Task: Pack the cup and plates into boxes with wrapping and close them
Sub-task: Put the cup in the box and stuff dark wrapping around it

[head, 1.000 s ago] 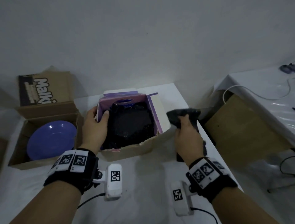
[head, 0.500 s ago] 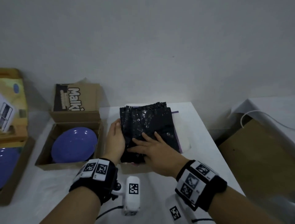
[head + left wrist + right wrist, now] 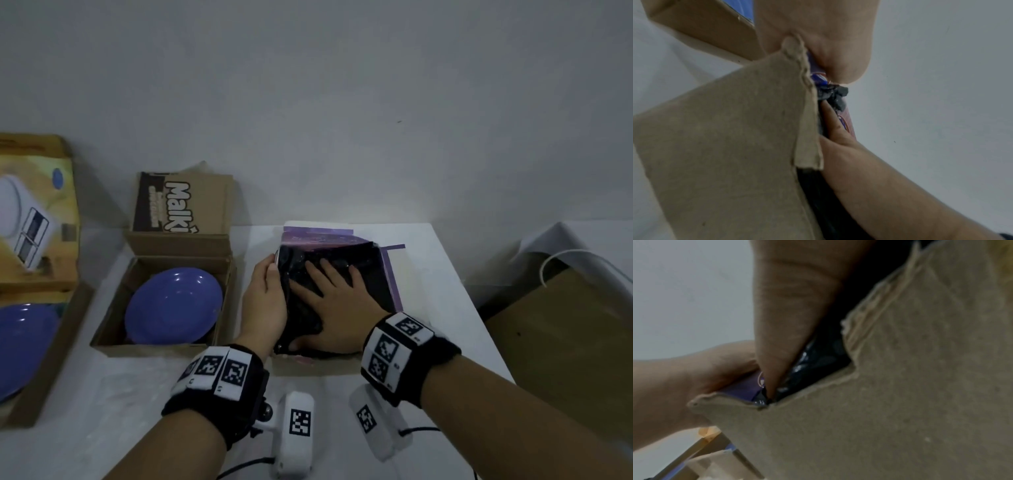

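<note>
A small cardboard box (image 3: 308, 366) with a purple lining stands mid-table, filled with crumpled black plastic wrapping (image 3: 370, 274). My right hand (image 3: 337, 305) lies flat on the wrapping with straight fingers and presses it down. My left hand (image 3: 265, 301) grips the box's left wall, thumb over the rim. The left wrist view shows the box wall (image 3: 725, 146) and black wrapping (image 3: 834, 95) at its rim. In the right wrist view a finger (image 3: 793, 313) pushes wrapping (image 3: 818, 360) into the corner. What lies under the wrapping is hidden. No cup shows.
Left of it an open "Malki" box (image 3: 154, 346) holds a blue plate (image 3: 174, 305). At the far left another open box (image 3: 48, 356) with a yellow printed lid holds a second blue plate (image 3: 20, 346). A brown cardboard piece (image 3: 565, 342) stands beyond the table's right edge.
My right hand, which held a wad of black wrapping to the right of the box, brought it over the box and now presses it down inside. The left hand stayed on the box's left wall.
</note>
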Available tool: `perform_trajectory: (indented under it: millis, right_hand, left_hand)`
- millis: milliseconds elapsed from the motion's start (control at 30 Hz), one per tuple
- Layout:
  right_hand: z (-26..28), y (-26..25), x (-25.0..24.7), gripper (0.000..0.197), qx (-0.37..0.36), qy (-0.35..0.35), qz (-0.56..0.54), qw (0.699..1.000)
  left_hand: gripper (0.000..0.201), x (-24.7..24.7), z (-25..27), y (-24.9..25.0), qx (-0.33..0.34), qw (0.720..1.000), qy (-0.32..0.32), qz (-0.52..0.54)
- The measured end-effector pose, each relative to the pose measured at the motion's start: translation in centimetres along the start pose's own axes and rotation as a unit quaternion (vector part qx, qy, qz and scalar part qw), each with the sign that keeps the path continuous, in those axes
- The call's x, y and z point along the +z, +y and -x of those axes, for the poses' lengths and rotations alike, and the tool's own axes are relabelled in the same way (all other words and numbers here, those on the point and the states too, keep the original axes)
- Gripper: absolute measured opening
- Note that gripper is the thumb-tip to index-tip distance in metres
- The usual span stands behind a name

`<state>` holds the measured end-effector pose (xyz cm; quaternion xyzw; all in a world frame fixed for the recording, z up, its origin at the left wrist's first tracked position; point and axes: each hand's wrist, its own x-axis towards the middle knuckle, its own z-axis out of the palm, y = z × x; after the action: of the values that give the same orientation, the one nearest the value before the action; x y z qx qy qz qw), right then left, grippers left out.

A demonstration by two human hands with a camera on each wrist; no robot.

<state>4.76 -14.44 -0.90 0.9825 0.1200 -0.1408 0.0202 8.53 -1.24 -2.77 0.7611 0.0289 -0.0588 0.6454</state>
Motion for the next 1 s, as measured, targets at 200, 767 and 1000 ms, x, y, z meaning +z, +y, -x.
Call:
perform_trajectory:
  millis: [200, 767, 1000]
  right_hand:
    - [-0.8, -0.6, -0.6, 0.093, 0.009, 0.037, 0.007, 0.999]
    - [6.0, 7.9, 0.2, 0.06, 0.333, 0.122, -0.544, 0.761]
    - [5.9, 7.4, 0.4, 0.052, 0.335, 0.167, -0.543, 0.752]
  left_hand:
    - [0.037, 0.0, 0.1, 0.3, 0.018, 0.998, 0.009, -0.053]
    - [0.098, 6.4, 2.2, 4.0, 0.047, 0.812, -0.288, -0.505]
    - [0.097, 7.8, 3.4, 3.3, 0.066, 0.78, -0.235, -0.576]
